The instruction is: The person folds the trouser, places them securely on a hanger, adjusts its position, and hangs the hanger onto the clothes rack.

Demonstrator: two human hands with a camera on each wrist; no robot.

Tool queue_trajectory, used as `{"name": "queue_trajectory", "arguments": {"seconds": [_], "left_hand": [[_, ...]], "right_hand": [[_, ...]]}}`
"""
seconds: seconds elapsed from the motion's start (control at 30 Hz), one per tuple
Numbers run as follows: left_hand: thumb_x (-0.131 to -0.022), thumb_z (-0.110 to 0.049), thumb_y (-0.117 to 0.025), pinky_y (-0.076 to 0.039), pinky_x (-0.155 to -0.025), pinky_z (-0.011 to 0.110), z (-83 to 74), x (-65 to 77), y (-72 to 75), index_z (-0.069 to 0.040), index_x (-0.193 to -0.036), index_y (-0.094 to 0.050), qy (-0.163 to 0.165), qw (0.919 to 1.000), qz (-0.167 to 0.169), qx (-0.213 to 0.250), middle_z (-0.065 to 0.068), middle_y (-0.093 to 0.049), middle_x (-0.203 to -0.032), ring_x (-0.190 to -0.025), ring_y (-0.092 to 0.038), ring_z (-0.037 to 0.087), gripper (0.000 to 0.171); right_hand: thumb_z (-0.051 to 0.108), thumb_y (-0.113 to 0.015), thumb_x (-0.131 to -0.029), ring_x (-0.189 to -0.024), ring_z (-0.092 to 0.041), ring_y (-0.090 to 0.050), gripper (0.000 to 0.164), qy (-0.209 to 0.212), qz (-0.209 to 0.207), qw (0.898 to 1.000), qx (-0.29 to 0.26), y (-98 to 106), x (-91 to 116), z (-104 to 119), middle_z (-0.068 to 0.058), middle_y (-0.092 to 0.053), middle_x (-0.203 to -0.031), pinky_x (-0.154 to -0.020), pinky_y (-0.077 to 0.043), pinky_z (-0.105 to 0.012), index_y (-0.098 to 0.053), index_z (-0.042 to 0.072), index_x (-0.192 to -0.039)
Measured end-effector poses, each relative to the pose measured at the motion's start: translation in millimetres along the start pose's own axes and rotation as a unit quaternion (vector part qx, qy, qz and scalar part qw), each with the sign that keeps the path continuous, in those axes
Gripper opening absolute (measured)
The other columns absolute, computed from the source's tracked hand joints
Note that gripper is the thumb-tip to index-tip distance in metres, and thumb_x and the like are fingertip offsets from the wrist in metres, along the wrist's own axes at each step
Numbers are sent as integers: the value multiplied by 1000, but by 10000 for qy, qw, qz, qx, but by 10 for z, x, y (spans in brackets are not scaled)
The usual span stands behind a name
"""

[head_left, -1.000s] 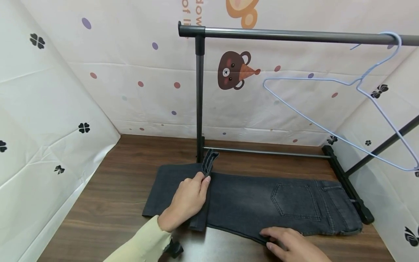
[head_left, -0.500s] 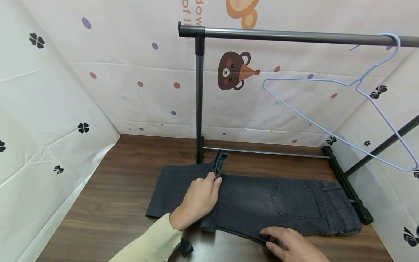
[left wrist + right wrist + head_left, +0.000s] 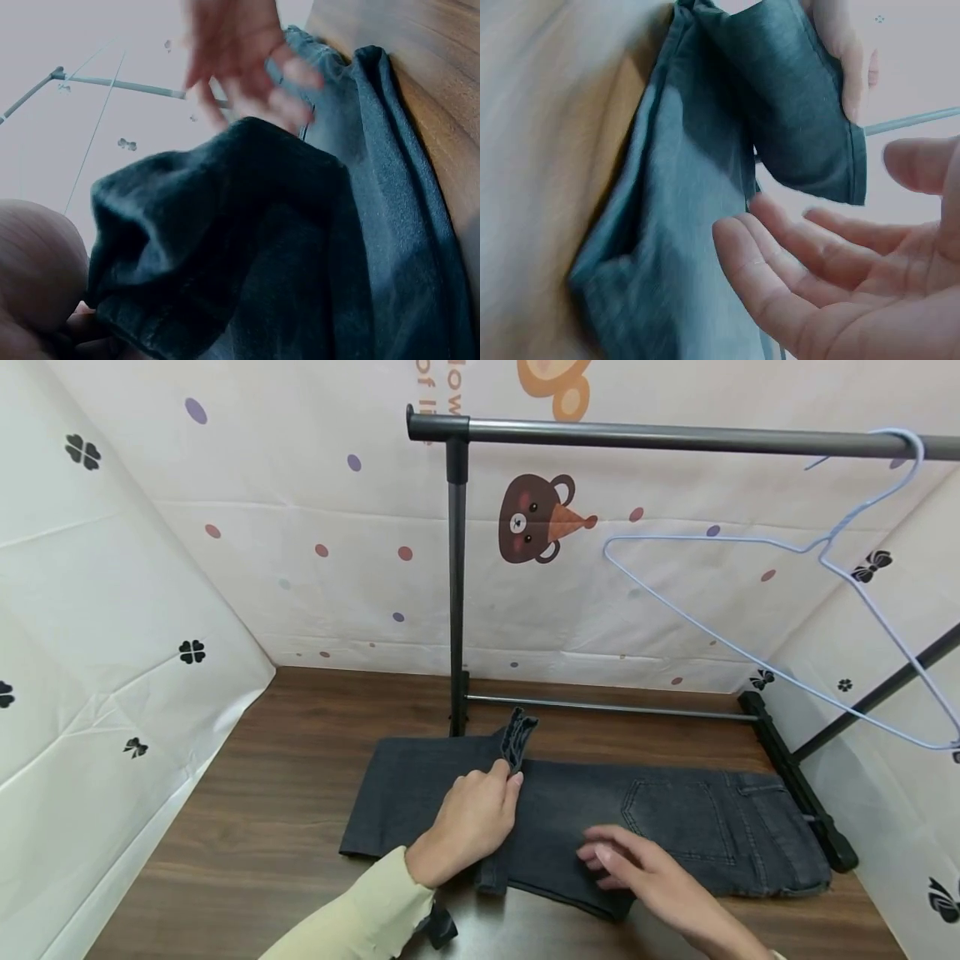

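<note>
Dark grey jeans [image 3: 570, 810] lie lengthwise on the brown wood-grain surface, waist to the right, back pocket facing up. My left hand [image 3: 468, 818] grips the trouser leg end [image 3: 519, 737], raised above the rest of the leg. In the right wrist view, this hem [image 3: 802, 120] hangs from the left fingers [image 3: 853, 71]. My right hand [image 3: 645, 872] hovers over the jeans' near edge with loosely bent fingers, holding nothing. The right wrist view shows its palm [image 3: 855, 292] turned up beside the fabric. In the left wrist view, the bunched leg opening [image 3: 157, 240] fills the middle.
A black garment rack [image 3: 457, 593] stands behind the jeans, its foot [image 3: 802, 785] at their right end. From its top bar [image 3: 637, 437] hangs a light blue wire hanger [image 3: 697, 625]. White printed sheets [image 3: 337, 585] form the back and sides. A small black object [image 3: 441, 928] shows below the left sleeve.
My left hand has moved right, bringing the raised leg end with it. My right hand has let go of the jeans' near edge and lifted away from it.
</note>
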State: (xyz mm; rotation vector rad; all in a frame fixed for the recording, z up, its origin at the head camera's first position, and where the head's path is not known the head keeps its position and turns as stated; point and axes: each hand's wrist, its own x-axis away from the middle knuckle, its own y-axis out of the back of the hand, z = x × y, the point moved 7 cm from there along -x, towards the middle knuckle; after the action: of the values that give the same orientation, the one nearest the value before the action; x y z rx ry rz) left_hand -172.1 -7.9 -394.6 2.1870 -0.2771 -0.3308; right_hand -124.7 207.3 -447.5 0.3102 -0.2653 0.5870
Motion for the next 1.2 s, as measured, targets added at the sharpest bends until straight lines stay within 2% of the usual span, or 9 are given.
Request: {"name": "queue_trajectory", "arguments": {"seconds": [0.17, 0.4, 0.63, 0.77, 0.9, 0.97, 1.03, 1.13, 1.2], "left_hand": [[-112, -25, -48, -27, -37, 20, -38, -21, -90, -6, -98, -64, -17, 9997, 143, -187, -6, -42, -56, -39, -39, 6, 28], [-111, -22, -50, -25, -37, 16, -90, -36, -244, -4, -100, -66, -307, 9979, 417, -391, -7, -44, -56, -40, -39, 3, 26], [-107, -32, -58, -33, -44, 21, 33, 0, -253, -13, -95, -69, -229, 9960, 781, -358, -10, -47, -58, -46, -43, 3, 25], [-104, -34, -63, -44, -52, 27, 402, -59, 129, -16, -91, -72, 119, 9983, 436, -379, -7, -60, -66, -53, -53, 7, 24], [-103, -27, -64, -56, -67, 40, 983, -232, 624, -11, -103, -76, 690, 9950, 136, -713, 4, -75, -89, -70, -66, 17, 19], [-104, -21, -63, -58, -73, 43, 1271, -297, 761, -7, -112, -75, 871, 9917, 335, -883, 11, -77, -101, -79, -68, 21, 20], [-106, -15, -59, -58, -77, 44, 1501, -337, 796, -3, -121, -72, 961, 9876, 763, -978, 15, -76, -111, -86, -70, 24, 24], [-106, -11, -57, -59, -88, 47, 1735, -347, 723, -1, -132, -67, 832, 9828, 1453, -784, 19, -72, -126, -105, -72, 31, 29], [-106, -10, -58, -58, -95, 50, 1829, -359, 671, -2, -133, -66, 712, 9804, 1744, -568, 19, -70, -131, -116, -69, 34, 29]], "right_hand": [[47, -38, -113, -132, -37, -61, 72, -275, -175, 9969, -719, -16, -378, 173, -32, -51, -150, -100, -60, -41, -27, -8, -158], [56, -40, -110, -112, -20, -71, 70, -343, -391, 9859, -1591, -87, -882, 296, -15, -67, -129, -96, -62, -39, -41, -4, -148], [26, -57, -107, -93, -12, -71, 54, -410, -1091, 9819, -1490, -88, -1144, 259, -15, -68, -120, -80, -61, -28, -42, -5, -149], [19, -51, -108, -94, -15, -71, 44, -452, -1252, 9784, -1581, -40, -1176, 205, -15, -69, -119, -81, -60, -31, -46, -7, -143], [37, -51, -110, -89, -17, -71, 46, -529, -1575, 9727, -1620, 73, -1191, 173, -9, -69, -109, -77, -61, -36, -52, -2, -134], [40, -55, -108, -88, -17, -71, 50, -572, -1765, 9728, -1386, 122, -1208, 161, -12, -68, -113, -76, -61, -36, -50, -1, -137], [38, -59, -107, -105, -26, -71, 54, -551, -1924, 9758, -884, 152, -1226, 162, -18, -64, -131, -88, -60, -42, -45, 2, -146], [26, -60, -106, -128, -35, -61, 55, -400, -2085, 9771, -136, 170, -1264, 176, -20, -52, -152, -101, -52, -49, -40, 8, -154], [18, -60, -106, -130, -38, -55, 48, -270, -2225, 9742, 261, 187, -1275, 195, -20, -52, -150, -100, -48, -49, -47, 10, -151]]}}
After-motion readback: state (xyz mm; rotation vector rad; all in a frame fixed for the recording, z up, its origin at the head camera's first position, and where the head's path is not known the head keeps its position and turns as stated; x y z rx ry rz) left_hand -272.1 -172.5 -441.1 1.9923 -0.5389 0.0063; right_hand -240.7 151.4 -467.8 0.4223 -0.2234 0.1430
